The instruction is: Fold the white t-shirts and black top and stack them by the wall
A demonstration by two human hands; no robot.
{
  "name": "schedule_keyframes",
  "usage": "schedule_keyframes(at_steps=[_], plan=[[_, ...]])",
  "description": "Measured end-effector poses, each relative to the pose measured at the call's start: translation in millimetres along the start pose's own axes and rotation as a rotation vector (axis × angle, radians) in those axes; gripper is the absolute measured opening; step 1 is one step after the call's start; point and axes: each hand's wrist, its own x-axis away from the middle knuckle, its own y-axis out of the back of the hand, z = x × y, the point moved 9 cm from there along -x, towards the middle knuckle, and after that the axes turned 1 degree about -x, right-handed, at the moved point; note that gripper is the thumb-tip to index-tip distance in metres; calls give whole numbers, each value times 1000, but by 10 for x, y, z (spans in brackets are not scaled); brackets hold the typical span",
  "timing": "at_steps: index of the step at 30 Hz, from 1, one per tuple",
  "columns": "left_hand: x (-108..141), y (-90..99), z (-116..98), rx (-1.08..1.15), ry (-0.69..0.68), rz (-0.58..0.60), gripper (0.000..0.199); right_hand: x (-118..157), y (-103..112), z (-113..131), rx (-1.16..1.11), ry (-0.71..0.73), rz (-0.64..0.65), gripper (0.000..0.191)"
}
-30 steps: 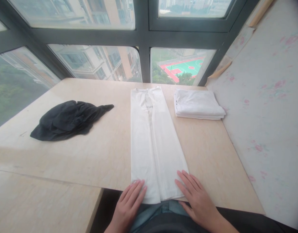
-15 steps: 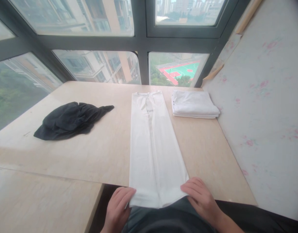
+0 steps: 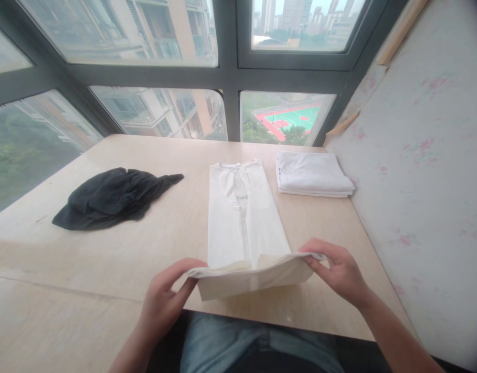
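A white T-shirt (image 3: 244,223) lies lengthwise in front of me, its sides turned in and its collar toward the window. Some dark print shows between the turned-in sides. My left hand (image 3: 166,290) pinches the left corner of the near end between thumb and fingers. At the right corner, my right hand (image 3: 334,264) grips the cloth the same way. Between the hands the near end is lifted off the tabletop and sags slightly, with its underside toward me.
Left of the shirt lies a crumpled black garment (image 3: 114,199). A stack of folded white cloth (image 3: 314,173) sits at the back right, by the flower-patterned wall (image 3: 429,207). Grey-framed windows (image 3: 230,77) border the pale tabletop (image 3: 86,264) at the back.
Both hands have raised the shirt's near end and carried it away from me toward the collar. The view has tilted up slightly.
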Motion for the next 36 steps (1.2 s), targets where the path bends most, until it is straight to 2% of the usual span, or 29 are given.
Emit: schedule_keyframes(at_steps=[3, 5, 7, 10, 14, 17, 22, 27, 30, 32, 34, 36], plan=[[-681, -147, 526, 123, 236, 0, 32, -724, -88, -392, 16, -135, -92, 23], [-1062, -269, 855, 68, 348, -10, 39, -1123, -249, -675, 31, -237, -75, 30], [-1314, -383, 1121, -7, 402, -30, 40, -1387, -400, -919, 68, -301, -57, 33], [-1416, -520, 1419, -88, 444, -61, 37, -1516, -540, -1215, 110, -353, -62, 35], [-1283, -567, 1610, -176, 477, -105, 35, -1408, -567, -1503, 167, -410, -103, 39], [-1213, -539, 1622, -209, 480, -143, 34, -1332, -551, -1629, 138, -413, -133, 41], [-1229, -524, 1609, -218, 460, -163, 32, -1320, -558, -1733, 27, -382, -181, 41], [-1246, -490, 1577, -256, 454, -167, 34, -1378, -528, -1642, 200, -261, -237, 30], [-1246, -508, 1320, -418, 379, -135, 45, -1368, -520, -1376, 392, -104, -288, 33], [-1255, -634, 994, -601, 207, -75, 51, -1321, -620, -1107, 496, 39, -275, 36], [-1229, -883, 696, -729, 5, 25, 50, -1257, -850, -864, 544, 177, -160, 40], [-1179, -1156, 563, -769, -123, 132, 49, -1191, -1109, -744, 601, 244, -17, 40]])
